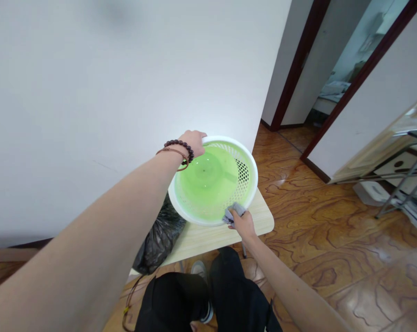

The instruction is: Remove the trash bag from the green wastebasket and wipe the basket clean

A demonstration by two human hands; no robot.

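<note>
A round plastic basin [208,168], green inside with a white rim and a band of holes, is tilted over the small table. My left hand [193,140] grips its far left rim, the fingers partly hidden behind the edge. At the near right rim, my right hand [241,222] pinches a grey cloth [235,210] that is pressed against the edge.
A black plastic bag [160,237] lies on the left of the pale wooden table [208,237]. A white wall [125,83] rises just behind. To the right are wood flooring [298,207], a doorway, a metal-legged stand [405,175] and a white box [370,192].
</note>
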